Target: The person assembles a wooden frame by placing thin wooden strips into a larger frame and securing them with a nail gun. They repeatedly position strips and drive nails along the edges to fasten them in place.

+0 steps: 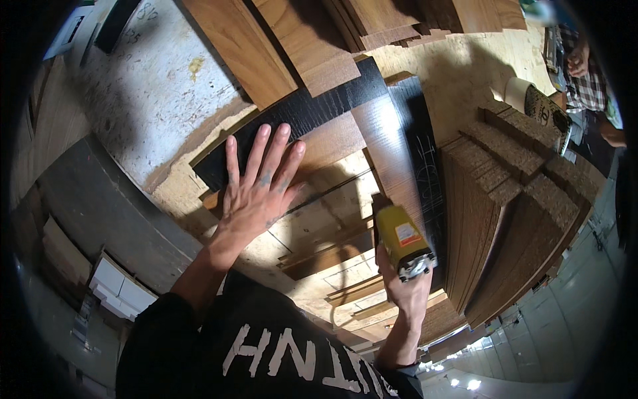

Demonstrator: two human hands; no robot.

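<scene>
"Where's our left hand [258, 189]?"
"Fingers spread on the long black wood-grain board [332, 96]."
"Our right hand [410, 292]?"
"Wrapped round the yellow-and-black power tool [400, 234] near the glossy brown board [387, 153]; we can't see its fingertips."

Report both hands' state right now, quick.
Left hand: open, fingers spread over the black wood-grain strip.
Right hand: closed, holding the yellow nail gun.
</scene>
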